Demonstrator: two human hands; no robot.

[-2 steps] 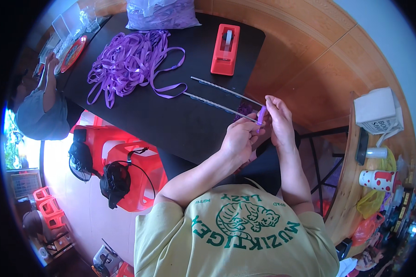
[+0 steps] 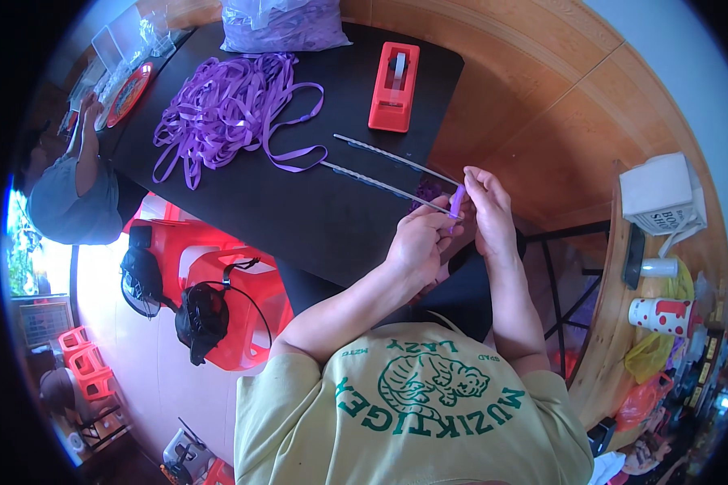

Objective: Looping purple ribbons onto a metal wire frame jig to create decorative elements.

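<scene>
Two thin twisted metal rods (image 2: 380, 180) lie side by side, reaching from my hands over the black table (image 2: 299, 218). A purple ribbon strip (image 2: 457, 200) spans their near ends. My left hand (image 2: 416, 242) is closed around the near end of the lower rod and the ribbon there. My right hand (image 2: 493, 214) pinches at the ribbon by the upper rod's end; its fingers partly hide the contact. Farther left lies a loose heap of purple ribbon (image 2: 226, 109), one loop of which trails to the lower rod's far tip.
A red tape dispenser (image 2: 394, 89) and a clear bag of purple material (image 2: 283, 28) stand at the far side. Another person (image 2: 77, 194) sits at left near a red plate (image 2: 129, 95). Red stools (image 2: 251, 323) hold black bags. At right is a wooden shelf with a dotted cup (image 2: 659, 315).
The ribbon tail below my left fingertips has shifted slightly. Both hands and the rods hold nearly the same place.
</scene>
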